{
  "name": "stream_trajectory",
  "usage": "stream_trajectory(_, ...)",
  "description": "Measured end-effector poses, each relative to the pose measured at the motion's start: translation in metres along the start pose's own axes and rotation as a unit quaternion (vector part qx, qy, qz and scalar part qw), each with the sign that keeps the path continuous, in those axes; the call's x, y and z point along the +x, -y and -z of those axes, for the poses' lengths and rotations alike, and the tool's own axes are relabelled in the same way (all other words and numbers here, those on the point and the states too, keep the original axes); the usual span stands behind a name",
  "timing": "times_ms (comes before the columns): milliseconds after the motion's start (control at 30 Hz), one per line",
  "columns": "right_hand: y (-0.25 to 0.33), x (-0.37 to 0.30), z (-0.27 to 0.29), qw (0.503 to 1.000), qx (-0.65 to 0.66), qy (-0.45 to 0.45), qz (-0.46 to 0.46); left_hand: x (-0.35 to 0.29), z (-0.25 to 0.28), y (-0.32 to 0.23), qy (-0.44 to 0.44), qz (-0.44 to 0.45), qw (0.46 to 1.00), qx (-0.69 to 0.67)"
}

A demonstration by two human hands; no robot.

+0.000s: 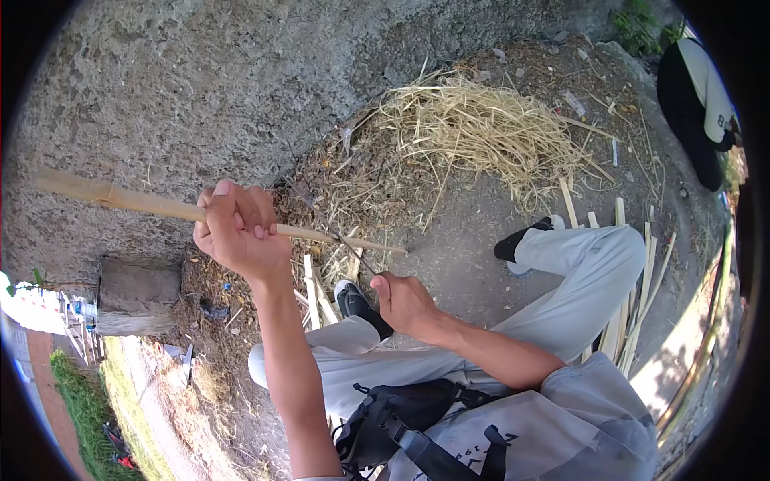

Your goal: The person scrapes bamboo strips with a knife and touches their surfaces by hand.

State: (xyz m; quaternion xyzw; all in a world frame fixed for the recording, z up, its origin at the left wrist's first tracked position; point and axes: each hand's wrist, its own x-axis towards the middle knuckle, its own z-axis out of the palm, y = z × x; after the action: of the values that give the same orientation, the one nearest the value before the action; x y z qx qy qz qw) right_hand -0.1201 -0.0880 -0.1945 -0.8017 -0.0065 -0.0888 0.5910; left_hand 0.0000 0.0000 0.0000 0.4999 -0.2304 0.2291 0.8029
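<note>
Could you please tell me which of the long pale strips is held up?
The long strip gripped in the left hand; the other strips lie on the ground.

"What's the stick (160,206) like?"
"Long, straight and pale brown. Its left end looks wider and blurry."
"And the blade (354,251)?"
"It's dark and skinny, and it slants across the stick, nearer the right end."

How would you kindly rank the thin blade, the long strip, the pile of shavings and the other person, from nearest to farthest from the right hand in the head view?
1. Thin blade, held in the right hand.
2. Long strip, crossing the blade just ahead.
3. Pile of shavings, on the ground beyond.
4. Other person, at the upper right edge.
</note>
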Motion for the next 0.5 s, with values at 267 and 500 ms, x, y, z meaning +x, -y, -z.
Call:
stream_trajectory(267, 0.074, 0.012, 0.035, 0.998, 0.018, 0.056, 0.009, -0.008, 0.009, -0.006, 0.026, 0.007, 0.999, 0.025)
stream_trajectory(500, 0.001, 0.012, 0.019, 0.989, -0.073, 0.076, -0.1, -0.016, -0.005, -0.004, 0.02, 0.004, 1.0, -0.022)
